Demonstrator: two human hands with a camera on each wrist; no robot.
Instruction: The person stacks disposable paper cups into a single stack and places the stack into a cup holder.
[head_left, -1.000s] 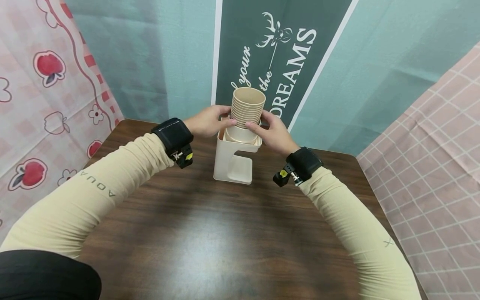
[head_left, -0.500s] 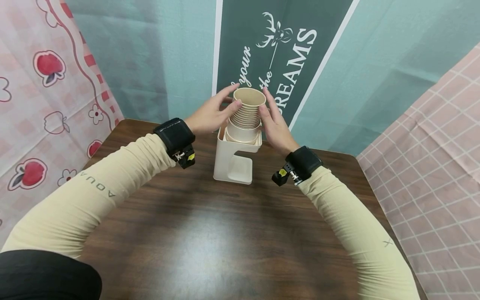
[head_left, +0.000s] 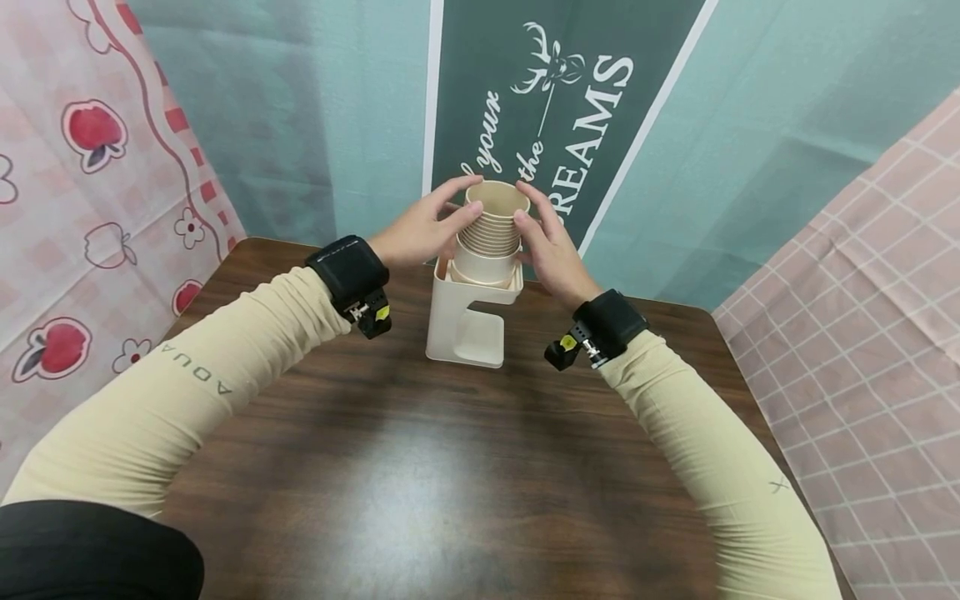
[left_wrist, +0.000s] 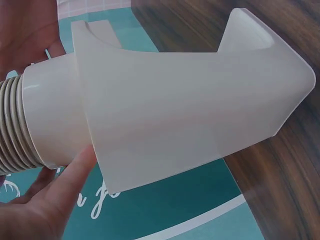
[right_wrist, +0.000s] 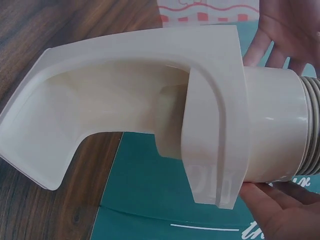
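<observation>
A stack of beige paper cups (head_left: 498, 200) stands upright, mouth up, in a cream cup dispenser (head_left: 476, 292) near the table's back edge. My left hand (head_left: 422, 232) wraps the stack's left side, thumb and index finger at the top rim. From the other side my right hand (head_left: 553, 254) does the same. In the left wrist view a finger of my left hand (left_wrist: 60, 200) lies along the dispenser's round tube (left_wrist: 52, 110). The right wrist view shows fingers of my right hand (right_wrist: 285, 210) under the tube, beside the ridged cup rims (right_wrist: 314, 125).
The dispenser's open front has a flat base plate (head_left: 480, 337) standing on the dark wooden table (head_left: 420, 467). A teal printed cloth (head_left: 375, 117) hangs behind. Pink patterned cloths flank the table at left (head_left: 97, 208) and right (head_left: 892, 333).
Both hands have moved up from the lower part of the cup stack to its top rim. In the last half second the index fingertips bent over the rim, and the stack sits slightly lower.
</observation>
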